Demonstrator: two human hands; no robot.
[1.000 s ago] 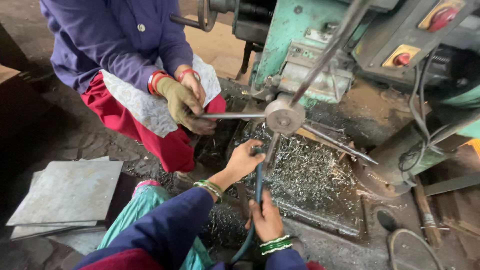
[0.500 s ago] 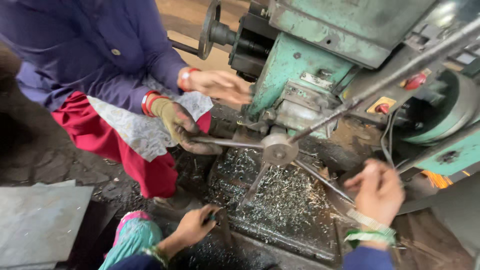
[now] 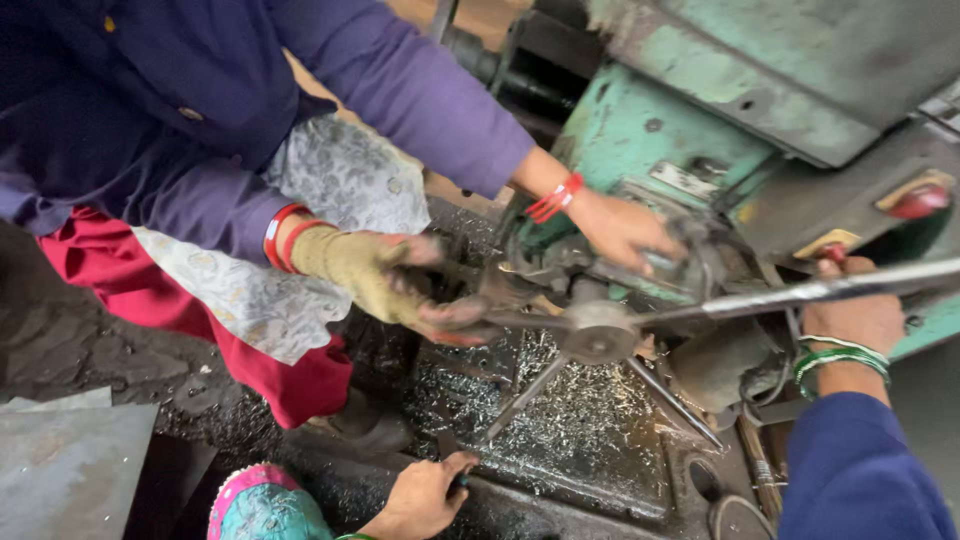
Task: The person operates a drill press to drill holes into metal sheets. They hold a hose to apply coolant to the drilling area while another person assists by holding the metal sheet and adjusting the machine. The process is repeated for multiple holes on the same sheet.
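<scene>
Grimy workshop floor, green machine above a tray of metal shavings. Right hand closed around long steel lever, just under a red knob and yellow plate; left hand at tray's near edge, fingers curled on a small dark object, grip unclear. Opposite: co-worker's gloved hand on spoked hub, bare hand at machine.

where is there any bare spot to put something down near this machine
Little room. The flat grey sheet at lower left looks bare. The tray under the spoked handle is covered in metal shavings. Around the hub it is crowded: the co-worker's gloved hand and bare hand, the right hand on the long lever, the left hand at the tray's edge.
</scene>
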